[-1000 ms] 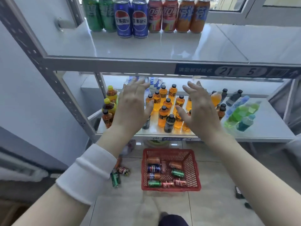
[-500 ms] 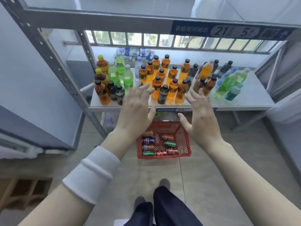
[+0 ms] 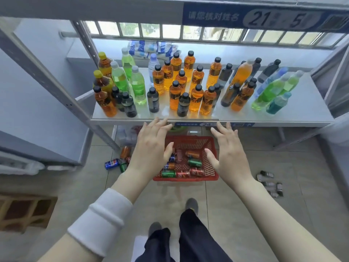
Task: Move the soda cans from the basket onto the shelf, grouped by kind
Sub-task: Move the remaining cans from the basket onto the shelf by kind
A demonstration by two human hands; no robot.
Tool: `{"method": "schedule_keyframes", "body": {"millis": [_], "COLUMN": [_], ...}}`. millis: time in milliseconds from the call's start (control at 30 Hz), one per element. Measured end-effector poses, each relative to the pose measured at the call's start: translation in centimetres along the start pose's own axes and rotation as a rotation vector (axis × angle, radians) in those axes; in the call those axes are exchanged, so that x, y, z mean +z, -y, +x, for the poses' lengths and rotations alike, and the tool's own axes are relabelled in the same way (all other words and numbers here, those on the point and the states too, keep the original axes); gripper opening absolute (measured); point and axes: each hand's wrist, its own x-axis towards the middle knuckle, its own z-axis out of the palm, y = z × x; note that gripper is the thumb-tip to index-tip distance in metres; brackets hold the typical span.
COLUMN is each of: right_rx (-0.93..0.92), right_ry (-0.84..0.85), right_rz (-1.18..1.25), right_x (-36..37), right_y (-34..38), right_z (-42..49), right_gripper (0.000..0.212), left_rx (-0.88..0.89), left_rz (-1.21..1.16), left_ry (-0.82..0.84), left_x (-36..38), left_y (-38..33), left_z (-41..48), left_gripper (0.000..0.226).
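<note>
A red plastic basket [image 3: 209,146] stands on the tiled floor below the shelf. Several soda cans lie in it on their sides: green ones [image 3: 194,162], red ones [image 3: 197,172], an orange one [image 3: 191,153] and a blue one partly behind my left thumb. My left hand [image 3: 151,148], with a white cuff on the wrist, hovers over the basket's left side, fingers spread and holding nothing. My right hand [image 3: 229,154] hovers over the basket's right edge, fingers also spread and empty. The upper shelf's front rail [image 3: 113,8] crosses the top of the view.
The middle shelf [image 3: 302,110] carries many upright bottles [image 3: 174,95], orange, dark and green. Loose cans [image 3: 112,163] lie on the floor left of the basket by the shelf's grey post [image 3: 56,87]. Small dark items [image 3: 272,183] lie on the floor at the right. My feet [image 3: 191,205] stand behind the basket.
The view has tilted down from the top shelf's cans toward the floor. Both open hands have come down from in front of the bottle shelf to just above the basket.
</note>
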Motion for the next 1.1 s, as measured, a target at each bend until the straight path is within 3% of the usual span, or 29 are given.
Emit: {"method": "schedule_keyframes", "body": {"millis": [267,567,700,833,967,1100], "right_rx": [0.064,0.154,0.227,0.377,0.406,0.369], "right_ry": [0.231,0.432,0.517,0.689,0.781,0.869], "right_rz": [0.011,0.060,0.093,0.122,0.043,-0.031], "right_x": [4.5,11.8,22.2,35.0,46.6,56.4], "right_y": [-9.3,-13.4,-17.4,-23.2,-28.6,-32.7], "right_z": [1.6,3.1,2.3,1.3,1.2,1.2], "right_gripper": [0.061,0.060,0.063,0.068,0.065,0.070], "left_rx": [-0.195,-0.358,-0.410,-0.444,-0.374,-0.420], "left_rz": [0.000,-0.073,-0.153,-0.225,-0.087,-0.028], "left_ry": [0.163,0.380,0.481,0.707,0.935,1.046], "left_x": [9.4,16.9,26.7,39.9,51.8,60.9], "left_y": [1.0,4.8,9.4,14.9,19.9,23.5], "left_z": [1.2,-0.1,-0.2,-1.5,-3.0,-4.1], "left_gripper": [0.047,0.046,0.043,0.035,0.042,0.045]}}
